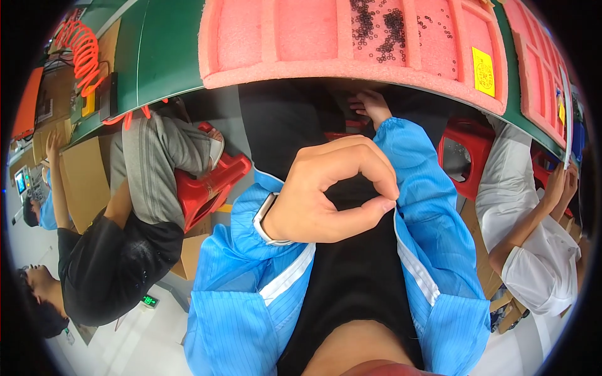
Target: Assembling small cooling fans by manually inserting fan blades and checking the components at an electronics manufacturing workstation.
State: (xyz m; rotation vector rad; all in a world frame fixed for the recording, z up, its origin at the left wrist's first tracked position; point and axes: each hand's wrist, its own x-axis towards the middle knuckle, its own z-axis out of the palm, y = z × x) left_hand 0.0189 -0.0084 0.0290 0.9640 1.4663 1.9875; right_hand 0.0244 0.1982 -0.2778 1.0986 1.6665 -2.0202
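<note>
My left hand [332, 194] is raised in front of my chest, with a watch [262, 219] on its wrist. Its thumb and index finger curve into a ring and meet at the tips, and no object shows in them. Lower down, under the front edge of the table, my right hand [373, 106] hangs beside my dark trousers, its fingers loosely apart and holding nothing visible. Beyond both hands lies a pink foam tray [276, 72] divided into compartments. Many small black rings [392, 34] are scattered in some of them. A yellow label [483, 71] sticks to its right side.
The green table [169, 44] carries another pink foam tray [539, 75] at the right. A coiled orange air hose [81, 56] hangs at the left. People sit close on both sides, on red stools [210, 185]. Cardboard boxes [88, 175] stand at the left.
</note>
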